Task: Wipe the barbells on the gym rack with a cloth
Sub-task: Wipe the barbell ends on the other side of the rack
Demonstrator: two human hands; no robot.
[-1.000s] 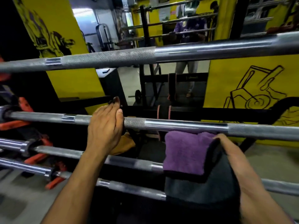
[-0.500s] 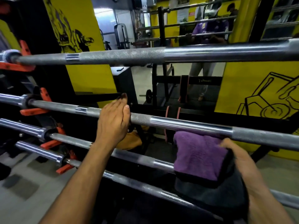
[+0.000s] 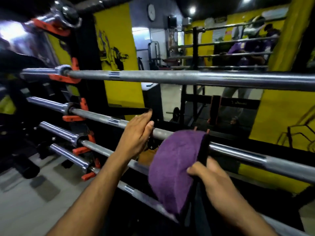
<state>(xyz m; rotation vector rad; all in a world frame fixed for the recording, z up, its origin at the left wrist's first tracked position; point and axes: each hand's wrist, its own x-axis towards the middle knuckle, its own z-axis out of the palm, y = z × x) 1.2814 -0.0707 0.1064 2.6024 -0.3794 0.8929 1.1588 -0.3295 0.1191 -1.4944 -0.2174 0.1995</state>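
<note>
Purple terry cloth w/ black edge [image 3: 173, 167] draped over second steel knurled barbell [image 3: 238, 152]; right hand [image 3: 209, 178] fingers pinch it. Left hand [image 3: 138, 133] fingers together, resting on bar. Orange rack hooks [image 3: 75, 116] at left.

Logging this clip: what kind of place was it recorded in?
Most likely a weight-training gym. Steel barbells lie stacked on a rack with orange hooks, yellow walls carry a lifter mural, and more bars and a small plate-loaded bar show behind, apparently in a mirror.
</note>
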